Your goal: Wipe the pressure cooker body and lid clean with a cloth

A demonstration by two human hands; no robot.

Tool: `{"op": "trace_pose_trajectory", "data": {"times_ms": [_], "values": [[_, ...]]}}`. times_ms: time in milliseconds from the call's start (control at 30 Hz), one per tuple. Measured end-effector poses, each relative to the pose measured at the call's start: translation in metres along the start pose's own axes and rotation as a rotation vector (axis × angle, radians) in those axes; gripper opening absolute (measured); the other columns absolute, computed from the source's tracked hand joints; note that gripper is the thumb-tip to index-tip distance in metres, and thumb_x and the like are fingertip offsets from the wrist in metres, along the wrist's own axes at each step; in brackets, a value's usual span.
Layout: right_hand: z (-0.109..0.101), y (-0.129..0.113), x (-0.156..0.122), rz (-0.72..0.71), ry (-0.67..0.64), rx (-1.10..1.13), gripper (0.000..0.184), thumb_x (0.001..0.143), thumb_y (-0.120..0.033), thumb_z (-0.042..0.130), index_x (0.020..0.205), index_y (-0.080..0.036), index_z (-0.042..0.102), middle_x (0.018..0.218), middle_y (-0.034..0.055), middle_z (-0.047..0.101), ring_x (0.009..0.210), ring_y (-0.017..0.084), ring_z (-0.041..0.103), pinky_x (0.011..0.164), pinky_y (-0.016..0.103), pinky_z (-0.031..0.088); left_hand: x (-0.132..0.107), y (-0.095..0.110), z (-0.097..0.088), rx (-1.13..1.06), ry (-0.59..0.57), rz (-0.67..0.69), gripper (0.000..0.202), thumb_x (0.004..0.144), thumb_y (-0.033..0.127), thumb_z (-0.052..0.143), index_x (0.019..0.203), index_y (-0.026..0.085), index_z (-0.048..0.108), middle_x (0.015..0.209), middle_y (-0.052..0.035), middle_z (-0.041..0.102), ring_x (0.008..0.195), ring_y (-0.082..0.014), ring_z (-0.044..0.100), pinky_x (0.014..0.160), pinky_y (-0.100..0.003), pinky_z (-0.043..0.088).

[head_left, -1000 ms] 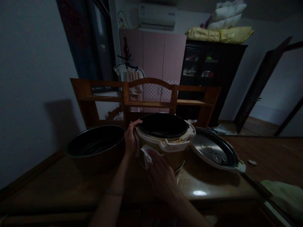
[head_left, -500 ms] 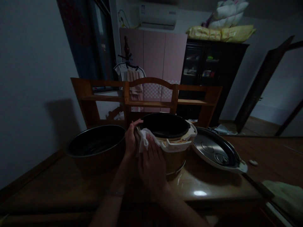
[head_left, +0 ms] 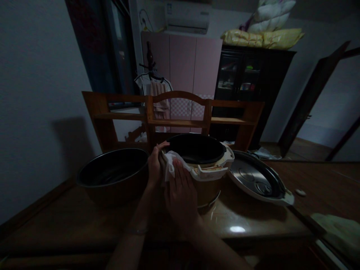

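Note:
A rice cooker body [head_left: 209, 170] stands open on the wooden table [head_left: 253, 221], its dark inside showing. My left hand [head_left: 155, 165] grips the cooker's left rim, fingers curled over the edge. My right hand [head_left: 180, 191] presses a white cloth [head_left: 171, 162] flat against the cooker's upper left side, just below the rim, fingers held together. The cooker's lid [head_left: 257, 178] lies open to the right, its metal underside up.
A large dark inner pot [head_left: 112, 172] sits on the table to the left of the cooker. A wooden shelf rack [head_left: 174, 116] stands behind. A small pale object [head_left: 300, 192] and a green cloth [head_left: 337, 228] lie at the right. The room is dim.
My right hand slid the white cloth from the cooker's front, below the latch, up and left to the rim beside my left hand. My left hand stayed put.

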State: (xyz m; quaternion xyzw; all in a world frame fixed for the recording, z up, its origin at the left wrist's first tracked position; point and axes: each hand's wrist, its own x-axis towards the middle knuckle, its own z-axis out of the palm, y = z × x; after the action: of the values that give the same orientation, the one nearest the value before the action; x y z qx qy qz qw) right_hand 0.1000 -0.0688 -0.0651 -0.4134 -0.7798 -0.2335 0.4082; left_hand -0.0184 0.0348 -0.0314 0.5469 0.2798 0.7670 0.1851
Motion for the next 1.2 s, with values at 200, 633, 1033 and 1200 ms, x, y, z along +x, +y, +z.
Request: {"op": "trace_pose_trajectory", "data": {"times_ms": [200, 633, 1033, 1200], "values": [[0.009, 0.004, -0.017, -0.059, -0.004, -0.040, 0.050, 0.098, -0.014, 0.046, 0.146, -0.002, 0.047, 0.164, 0.0133, 0.031, 0.155, 0.023, 0.020, 0.125, 0.039, 0.025, -0.001, 0.000, -0.001, -0.005, -0.014, -0.002, 0.052, 0.104, 0.043, 0.030, 0.100, 0.020, 0.076, 0.119, -0.0065, 0.074, 0.127, -0.0238, 0.060, 0.119, -0.040, 0.033], [0.016, 0.036, -0.091, -0.191, -0.120, -0.055, 0.039, 0.096, -0.015, 0.051, 0.133, -0.008, 0.061, 0.159, 0.0126, 0.042, 0.148, 0.021, 0.036, 0.122, 0.035, 0.030, 0.001, -0.002, -0.005, -0.039, -0.042, -0.041, 0.051, 0.104, 0.045, 0.031, 0.102, 0.020, 0.076, 0.122, -0.0068, 0.073, 0.130, -0.0251, 0.058, 0.118, -0.041, 0.034], [-0.002, 0.021, -0.053, -0.094, -0.078, -0.017, 0.050, 0.097, -0.021, 0.051, 0.144, -0.006, 0.051, 0.164, 0.0127, 0.032, 0.153, 0.023, 0.025, 0.123, 0.038, 0.029, 0.001, -0.006, -0.005, -0.059, -0.028, -0.055, 0.051, 0.103, 0.046, 0.032, 0.102, 0.021, 0.077, 0.124, -0.0065, 0.072, 0.130, -0.0252, 0.058, 0.119, -0.042, 0.033], [0.003, 0.014, -0.027, -0.051, -0.020, -0.031, 0.051, 0.098, -0.017, 0.049, 0.148, -0.005, 0.047, 0.164, 0.0113, 0.032, 0.155, 0.022, 0.020, 0.125, 0.038, 0.026, 0.001, -0.004, -0.005, -0.046, -0.022, -0.056, 0.051, 0.103, 0.047, 0.033, 0.101, 0.021, 0.077, 0.123, -0.0063, 0.073, 0.129, -0.0249, 0.059, 0.118, -0.042, 0.034]]}}
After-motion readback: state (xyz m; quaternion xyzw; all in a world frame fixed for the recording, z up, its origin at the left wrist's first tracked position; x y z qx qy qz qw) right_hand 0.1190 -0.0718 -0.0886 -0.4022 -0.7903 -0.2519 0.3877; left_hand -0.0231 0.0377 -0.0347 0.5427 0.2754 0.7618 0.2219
